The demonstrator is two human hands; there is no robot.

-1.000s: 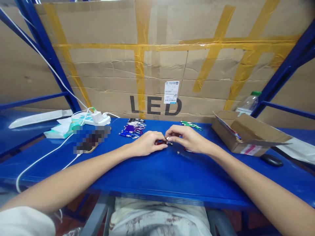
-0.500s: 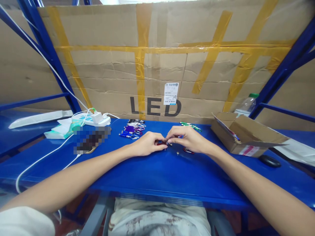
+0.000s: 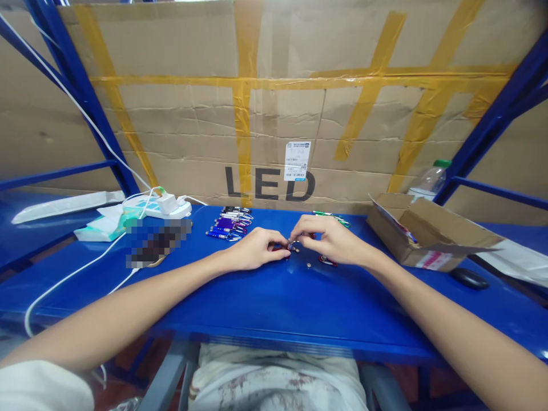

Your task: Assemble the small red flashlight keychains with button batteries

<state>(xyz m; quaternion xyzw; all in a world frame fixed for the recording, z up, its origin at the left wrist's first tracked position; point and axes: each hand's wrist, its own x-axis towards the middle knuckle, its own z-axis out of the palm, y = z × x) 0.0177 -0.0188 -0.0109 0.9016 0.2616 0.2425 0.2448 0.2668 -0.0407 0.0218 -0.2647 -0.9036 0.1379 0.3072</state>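
My left hand point(image 3: 260, 250) is closed around a red keychain flashlight point(image 3: 278, 248), most of it hidden by the fingers. My right hand point(image 3: 327, 238) meets it at the silver end, its thumb and forefinger curled together over small metal parts too small to make out. Just below, a tiny silver piece point(image 3: 309, 265) lies on the blue table point(image 3: 274, 308). Beside the right wrist rests a red carabiner point(image 3: 327, 261). More red shows partly hidden behind the right fingers.
Several blue, purple, silver and black keychain flashlights point(image 3: 226, 228) lie in a row at left. Green ones point(image 3: 331, 217) lie behind my right hand. An open cardboard box point(image 3: 428, 234), a black mouse point(image 3: 470, 278) and a bottle point(image 3: 432, 180) stand right; a power strip point(image 3: 171, 209) and cables left.
My right fingers have lifted slightly and drawn back from the left fingertips, showing more of the silver end between the hands. My left hand stays almost in place around the red flashlight.
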